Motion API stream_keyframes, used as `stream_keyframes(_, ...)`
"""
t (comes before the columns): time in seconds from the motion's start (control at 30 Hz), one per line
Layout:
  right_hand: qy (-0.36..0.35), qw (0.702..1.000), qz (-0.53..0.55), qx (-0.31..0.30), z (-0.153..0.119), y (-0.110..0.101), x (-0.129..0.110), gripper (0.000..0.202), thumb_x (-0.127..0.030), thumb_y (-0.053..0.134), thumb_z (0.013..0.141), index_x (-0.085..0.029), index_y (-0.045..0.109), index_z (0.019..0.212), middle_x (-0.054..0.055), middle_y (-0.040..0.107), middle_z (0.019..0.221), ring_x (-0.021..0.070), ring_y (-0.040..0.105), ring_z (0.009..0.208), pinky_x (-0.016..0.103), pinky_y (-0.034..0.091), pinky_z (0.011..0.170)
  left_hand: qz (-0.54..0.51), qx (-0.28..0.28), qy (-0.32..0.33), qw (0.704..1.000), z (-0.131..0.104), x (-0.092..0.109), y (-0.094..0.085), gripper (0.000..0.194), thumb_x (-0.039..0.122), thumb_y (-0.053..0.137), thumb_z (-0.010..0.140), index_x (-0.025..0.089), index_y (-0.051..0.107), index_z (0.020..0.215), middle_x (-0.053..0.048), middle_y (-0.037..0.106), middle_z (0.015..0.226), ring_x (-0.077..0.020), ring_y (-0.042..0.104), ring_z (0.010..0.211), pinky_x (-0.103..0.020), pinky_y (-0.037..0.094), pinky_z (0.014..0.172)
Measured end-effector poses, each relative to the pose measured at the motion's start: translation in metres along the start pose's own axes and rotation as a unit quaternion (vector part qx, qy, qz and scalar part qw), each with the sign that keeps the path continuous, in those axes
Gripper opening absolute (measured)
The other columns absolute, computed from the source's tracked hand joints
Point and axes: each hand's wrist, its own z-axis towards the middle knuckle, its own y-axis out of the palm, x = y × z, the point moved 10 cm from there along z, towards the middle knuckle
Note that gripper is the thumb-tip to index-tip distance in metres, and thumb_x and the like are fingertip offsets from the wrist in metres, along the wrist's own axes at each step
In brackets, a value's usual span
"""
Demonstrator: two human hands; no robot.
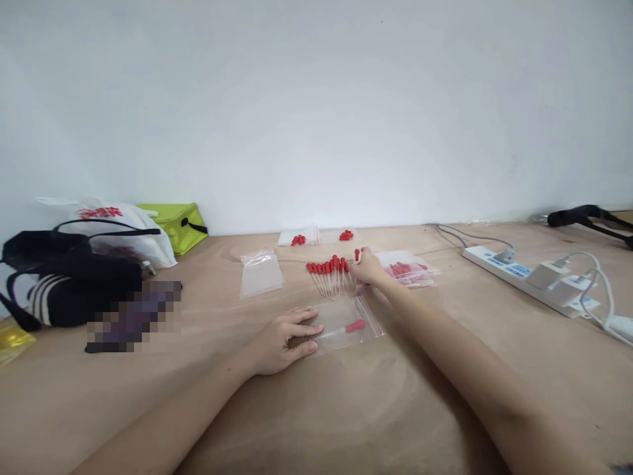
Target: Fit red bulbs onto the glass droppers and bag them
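Note:
My left hand [289, 340] lies with fingers spread on the left end of a clear zip bag [341, 338]. Inside that bag is one dropper with a red rubber bulb [355, 326]; its tip end runs toward my fingers. Beyond the bag, several red-bulbed droppers [329, 267] lie side by side in a row, bulbs away from me. At the right end of this row my right hand [368, 267] has its fingers closed round a dropper [357, 254], whose red bulb shows above the fingers. Right of that hand is a stack of bags with red-bulbed droppers [405, 269] in them.
Flat clear bags [262, 274] lie left of the row. Two groups of red bulbs [298, 240] sit near the wall. A power strip [529, 277] with chargers and cables is at right. At left are a black bag [74, 284], a white plastic bag [138, 231] and a green box-shaped bag [173, 227].

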Motion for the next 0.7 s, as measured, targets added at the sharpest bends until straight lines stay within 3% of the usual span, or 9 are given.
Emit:
stream_keyframes(0.17, 0.002, 0.980, 0.195, 0.048, -0.034, -0.032, 0.033, 0.056, -0.024, 0.044, 0.073, -0.017, 0.017, 0.121, -0.007, 0.048, 0.061, 0.0094, 0.047, 0.039, 0.021, 0.038, 0.040, -0.002, 0.017, 0.016, 1.000, 0.000, -0.002, -0.003, 0.043, 0.042, 0.048, 0.081, 0.028, 0.046, 0.121, -0.003, 0.041, 0.132, -0.0212, 0.036, 0.122, -0.041, 0.029, 0.101)
stream_keyframes(0.3, 0.000, 0.948, 0.313, 0.063, -0.070, -0.040, 0.054, 0.050, -0.039, 0.048, 0.075, -0.022, 0.021, 0.114, -0.007, 0.046, 0.058, 0.0118, 0.049, 0.041, 0.024, 0.041, 0.037, 0.008, 0.017, 0.021, 1.000, 0.001, 0.001, -0.003, 0.047, 0.041, 0.048, 0.081, 0.025, 0.042, 0.125, -0.003, 0.042, 0.131, -0.0199, 0.036, 0.122, -0.040, 0.030, 0.101)
stream_keyframes(0.4, 0.009, 0.918, 0.393, 0.053, -0.085, -0.033, 0.057, 0.040, -0.044, 0.049, 0.075, -0.026, 0.026, 0.103, -0.004, 0.051, 0.064, 0.0137, 0.055, 0.050, 0.030, 0.049, 0.047, 0.015, 0.017, 0.019, 1.000, 0.001, 0.003, -0.004, 0.047, 0.040, 0.047, 0.081, 0.024, 0.042, 0.125, -0.004, 0.043, 0.130, -0.0204, 0.036, 0.122, -0.040, 0.030, 0.101)
stream_keyframes(0.57, 0.060, 0.870, 0.488, -0.038, -0.094, -0.003, 0.048, 0.028, -0.045, 0.051, 0.074, -0.024, 0.038, 0.088, -0.002, 0.055, 0.070, 0.0131, 0.060, 0.063, 0.033, 0.051, 0.065, 0.009, 0.019, 0.021, 1.000, 0.001, 0.004, -0.005, 0.048, 0.040, 0.047, 0.081, 0.024, 0.040, 0.126, -0.003, 0.042, 0.131, -0.0207, 0.036, 0.121, -0.040, 0.029, 0.101)
stream_keyframes(0.63, 0.058, 0.873, 0.478, -0.078, -0.097, 0.003, 0.040, 0.029, -0.043, 0.057, 0.070, -0.021, 0.043, 0.084, -0.001, 0.055, 0.071, 0.0113, 0.059, 0.062, 0.029, 0.051, 0.064, 0.008, 0.019, 0.023, 1.000, 0.001, 0.004, -0.005, 0.049, 0.040, 0.047, 0.081, 0.024, 0.039, 0.127, -0.003, 0.042, 0.131, -0.0205, 0.036, 0.122, -0.040, 0.028, 0.102)
stream_keyframes(0.7, 0.046, 0.887, 0.444, -0.114, -0.102, 0.005, 0.033, 0.034, -0.041, 0.062, 0.064, -0.019, 0.045, 0.085, -0.002, 0.055, 0.070, 0.0085, 0.055, 0.053, 0.024, 0.049, 0.053, 0.011, 0.016, 0.020, 1.000, 0.001, 0.003, -0.004, 0.050, 0.040, 0.047, 0.081, 0.024, 0.038, 0.127, -0.004, 0.042, 0.131, -0.0204, 0.035, 0.122, -0.040, 0.028, 0.102)
